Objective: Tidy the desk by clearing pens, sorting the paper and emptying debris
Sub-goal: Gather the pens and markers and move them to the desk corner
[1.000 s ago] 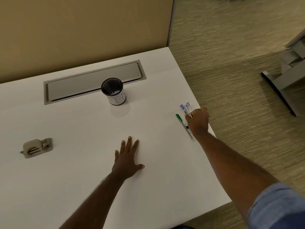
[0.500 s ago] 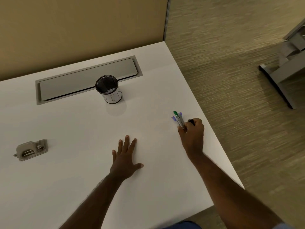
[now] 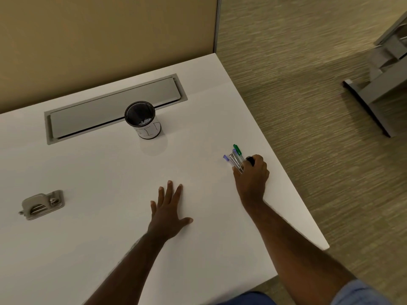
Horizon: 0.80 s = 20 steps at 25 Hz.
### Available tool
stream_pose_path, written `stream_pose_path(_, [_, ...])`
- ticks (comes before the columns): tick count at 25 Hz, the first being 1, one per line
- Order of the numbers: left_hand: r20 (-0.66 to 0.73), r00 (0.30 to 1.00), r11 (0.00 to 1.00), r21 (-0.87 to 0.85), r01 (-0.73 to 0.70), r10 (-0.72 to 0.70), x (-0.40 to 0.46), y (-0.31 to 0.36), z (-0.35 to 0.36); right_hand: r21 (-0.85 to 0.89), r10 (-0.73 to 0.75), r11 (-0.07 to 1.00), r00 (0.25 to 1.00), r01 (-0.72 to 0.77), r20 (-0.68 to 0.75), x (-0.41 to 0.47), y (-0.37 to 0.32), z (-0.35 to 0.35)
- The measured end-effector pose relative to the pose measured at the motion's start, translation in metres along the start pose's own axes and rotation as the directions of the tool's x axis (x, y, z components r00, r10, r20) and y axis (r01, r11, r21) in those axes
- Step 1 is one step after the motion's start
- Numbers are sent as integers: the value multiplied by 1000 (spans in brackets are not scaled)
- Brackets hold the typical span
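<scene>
My right hand (image 3: 253,179) is closed around a bunch of pens (image 3: 234,158) near the desk's right edge; a green cap and purple caps stick out toward the back left, and the barrels are hidden in my fist. My left hand (image 3: 168,211) lies flat on the white desk (image 3: 88,249), fingers spread, holding nothing. A black mesh pen cup (image 3: 143,119) with a white paper label stands upright at the back centre, well to the left of the pens. Something pale lies at its bottom.
A long grey cable-tray lid (image 3: 114,111) is set into the desk behind the cup. A small grey metal fitting (image 3: 41,204) sits at the left. A tan partition (image 3: 99,36) backs the desk. Carpet floor and a grey furniture base (image 3: 374,89) lie to the right.
My right hand gathered the green pen in with the purple-capped ones and drew the bunch toward me along the right edge. My left hand stayed flat in place.
</scene>
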<state>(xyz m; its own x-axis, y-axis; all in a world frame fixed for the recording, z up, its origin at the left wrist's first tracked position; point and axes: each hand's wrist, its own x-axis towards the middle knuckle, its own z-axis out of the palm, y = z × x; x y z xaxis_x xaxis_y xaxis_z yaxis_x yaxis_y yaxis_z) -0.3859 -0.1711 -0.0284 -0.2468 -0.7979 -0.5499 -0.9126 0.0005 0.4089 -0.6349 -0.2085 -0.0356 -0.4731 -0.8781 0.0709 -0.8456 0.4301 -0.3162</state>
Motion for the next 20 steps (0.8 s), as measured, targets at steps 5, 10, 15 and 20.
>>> stream_pose_path(5, [3,1000,1000,1,-4,4,0,0,0,151,4,988,990,18,-141,2,15,-7])
stream_pose_path(10, [2,1000,1000,-1,-7,7,1,-2,1,272,71,962,984,-24,-166,12,34,-18])
stream_pose_path(15, [-4,1000,1000,-8,-9,9,-1,-1,-1,387,218,902,975,-189,-33,0,34,-21])
stream_pose_path(20, [6,1000,1000,-9,-20,20,-1,-3,-3,371,197,908,980,-194,30,-7,35,-19])
